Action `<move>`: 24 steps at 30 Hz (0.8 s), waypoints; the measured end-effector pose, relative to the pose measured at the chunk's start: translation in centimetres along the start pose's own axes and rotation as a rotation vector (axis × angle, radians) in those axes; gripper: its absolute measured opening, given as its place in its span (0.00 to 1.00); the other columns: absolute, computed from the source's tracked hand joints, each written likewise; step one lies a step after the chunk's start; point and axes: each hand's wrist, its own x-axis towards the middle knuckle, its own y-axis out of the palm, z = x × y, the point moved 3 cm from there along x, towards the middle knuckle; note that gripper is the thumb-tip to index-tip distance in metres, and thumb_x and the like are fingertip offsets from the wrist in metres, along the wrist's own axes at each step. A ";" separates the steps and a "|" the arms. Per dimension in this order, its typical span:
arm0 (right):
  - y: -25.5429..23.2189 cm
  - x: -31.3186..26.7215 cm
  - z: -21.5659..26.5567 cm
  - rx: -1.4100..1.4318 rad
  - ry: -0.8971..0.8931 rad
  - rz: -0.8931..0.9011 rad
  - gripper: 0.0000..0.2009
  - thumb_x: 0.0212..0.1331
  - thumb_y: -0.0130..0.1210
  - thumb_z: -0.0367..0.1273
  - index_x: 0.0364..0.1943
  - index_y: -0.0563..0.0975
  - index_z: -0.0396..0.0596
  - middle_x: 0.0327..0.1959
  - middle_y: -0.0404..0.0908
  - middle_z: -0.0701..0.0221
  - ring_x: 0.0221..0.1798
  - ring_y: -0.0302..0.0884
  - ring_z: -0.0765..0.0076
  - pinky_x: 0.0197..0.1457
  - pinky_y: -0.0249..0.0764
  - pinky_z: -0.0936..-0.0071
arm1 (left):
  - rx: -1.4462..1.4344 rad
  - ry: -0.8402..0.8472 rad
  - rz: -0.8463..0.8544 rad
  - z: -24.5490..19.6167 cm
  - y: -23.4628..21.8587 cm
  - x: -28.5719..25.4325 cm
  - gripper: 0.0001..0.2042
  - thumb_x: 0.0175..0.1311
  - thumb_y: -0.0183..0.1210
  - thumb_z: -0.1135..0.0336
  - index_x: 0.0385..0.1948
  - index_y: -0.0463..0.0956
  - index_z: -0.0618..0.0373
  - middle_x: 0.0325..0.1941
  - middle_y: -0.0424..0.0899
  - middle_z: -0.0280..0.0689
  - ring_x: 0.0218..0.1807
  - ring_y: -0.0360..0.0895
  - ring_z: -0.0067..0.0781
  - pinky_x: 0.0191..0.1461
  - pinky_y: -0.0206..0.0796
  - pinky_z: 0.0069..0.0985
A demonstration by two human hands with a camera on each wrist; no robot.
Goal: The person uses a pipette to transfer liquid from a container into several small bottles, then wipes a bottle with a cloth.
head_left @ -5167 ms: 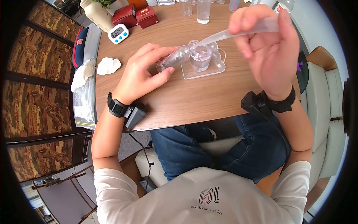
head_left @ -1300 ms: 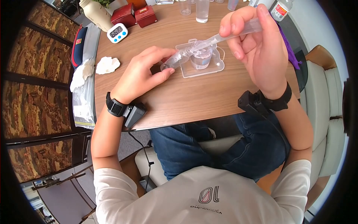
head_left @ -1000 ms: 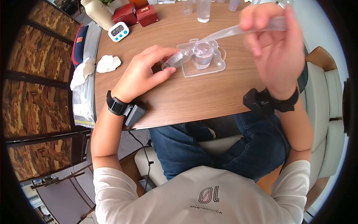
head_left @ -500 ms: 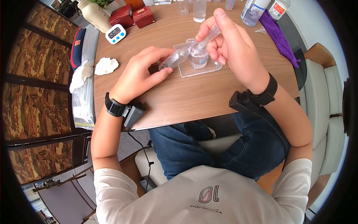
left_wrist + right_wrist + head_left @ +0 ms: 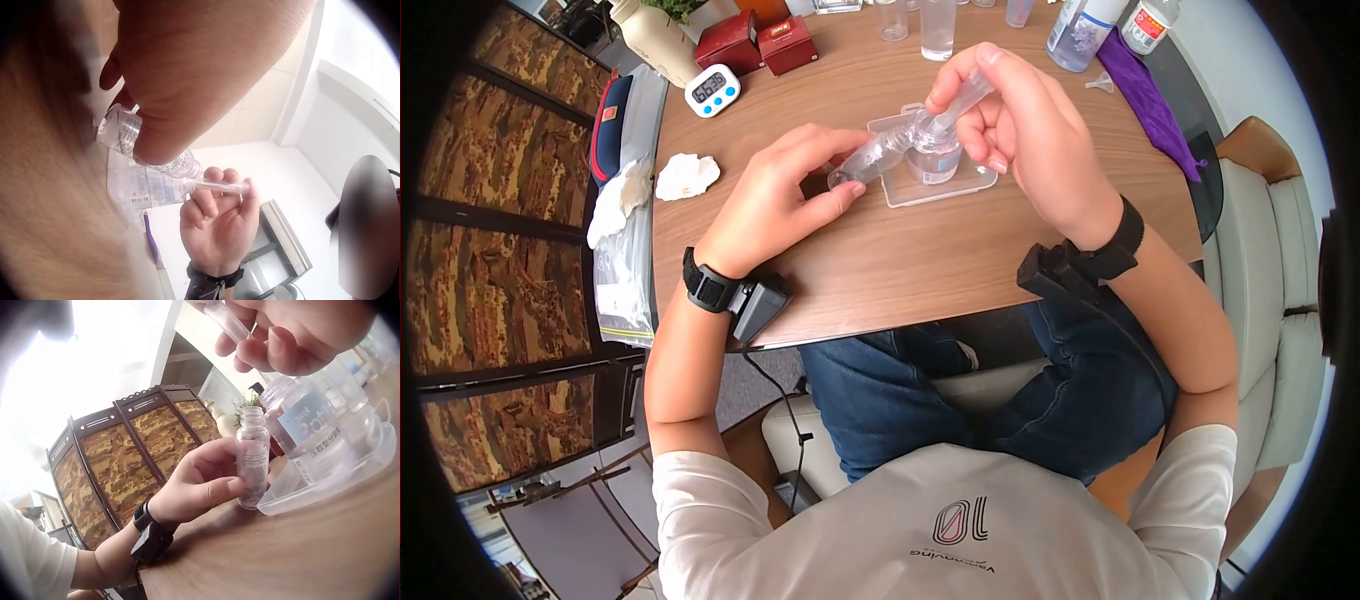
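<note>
My left hand (image 5: 785, 195) holds a small clear bottle (image 5: 253, 465) with fine print, uncapped and upright on the table in the right wrist view. Close beside it, a wider clear bottle (image 5: 312, 434) with a blue label and an open neck stands in a shallow clear plastic tray (image 5: 975, 187). My right hand (image 5: 1040, 145) pinches a clear tapered plastic dropper (image 5: 968, 98) between thumb and fingers, above the two bottles. It slants downward, its narrow end overlapping the wide bottle's mouth in the head view.
A white timer (image 5: 713, 91), red boxes (image 5: 787, 45) and a beige flask (image 5: 652, 40) stand at the back left. Crumpled white tissue (image 5: 687, 176) lies left. Toward the right are a small funnel (image 5: 1100, 83), a purple cloth (image 5: 1145, 105) and a spray bottle (image 5: 1080, 35).
My right hand, earlier farther right and higher, has come down and left, bringing the dropper in over the bottles at a steeper slant. The last half second shows little motion. My left hand stays put.
</note>
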 end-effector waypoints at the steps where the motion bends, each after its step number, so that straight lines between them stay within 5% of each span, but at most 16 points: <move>1: 0.0 0.0 -0.1 0.004 -0.006 0.004 0.22 0.77 0.41 0.45 0.37 0.80 0.43 0.21 0.70 0.77 0.24 0.63 0.85 0.29 0.60 0.82 | -0.001 0.001 0.000 0.0 0.0 0.0 0.20 0.62 0.67 0.71 0.56 0.79 0.60 0.43 0.83 0.41 0.44 0.80 0.36 0.51 0.74 0.30; 6: -1.5 -0.3 1.8 0.024 -0.036 -0.044 0.21 0.77 0.42 0.45 0.36 0.80 0.43 0.22 0.71 0.76 0.24 0.63 0.85 0.29 0.60 0.82 | 0.008 0.029 -0.022 0.1 0.1 0.1 0.19 0.62 0.66 0.70 0.56 0.79 0.60 0.42 0.82 0.41 0.42 0.80 0.36 0.47 0.75 0.29; 8: -3.3 -0.1 3.5 0.099 -0.278 0.014 0.24 0.79 0.35 0.45 0.41 0.77 0.39 0.41 0.81 0.64 0.25 0.64 0.83 0.25 0.58 0.84 | 0.006 0.001 -0.020 0.2 0.1 -0.2 0.20 0.62 0.67 0.71 0.56 0.80 0.60 0.43 0.83 0.41 0.43 0.80 0.35 0.49 0.74 0.30; 9: -2.9 -0.1 3.8 0.103 -0.272 0.023 0.24 0.79 0.35 0.45 0.41 0.77 0.39 0.41 0.81 0.64 0.25 0.64 0.83 0.25 0.58 0.84 | -0.006 0.014 -0.022 0.2 0.1 -0.1 0.20 0.62 0.67 0.71 0.56 0.79 0.60 0.43 0.83 0.41 0.43 0.80 0.35 0.49 0.74 0.30; 11: -2.7 -0.6 5.0 0.255 -0.459 -0.256 0.26 0.79 0.32 0.44 0.29 0.74 0.41 0.27 0.79 0.57 0.18 0.62 0.75 0.20 0.60 0.81 | -0.019 0.032 -0.023 0.3 0.1 -0.1 0.20 0.62 0.66 0.71 0.56 0.79 0.60 0.43 0.83 0.41 0.43 0.80 0.35 0.48 0.74 0.30; 17: -2.1 -0.3 3.0 0.334 -0.302 -0.067 0.26 0.78 0.33 0.44 0.30 0.75 0.39 0.31 0.81 0.55 0.20 0.64 0.73 0.23 0.62 0.80 | -0.001 0.038 -0.017 0.4 0.2 0.0 0.20 0.62 0.66 0.71 0.57 0.79 0.60 0.45 0.83 0.41 0.43 0.79 0.35 0.49 0.74 0.29; 24: -1.5 -0.6 3.4 0.364 -0.228 -0.059 0.26 0.78 0.32 0.43 0.31 0.75 0.39 0.33 0.81 0.54 0.20 0.64 0.73 0.25 0.63 0.79 | -0.009 0.023 -0.009 0.4 0.1 -0.1 0.20 0.62 0.67 0.71 0.57 0.79 0.60 0.45 0.83 0.40 0.42 0.79 0.34 0.49 0.74 0.29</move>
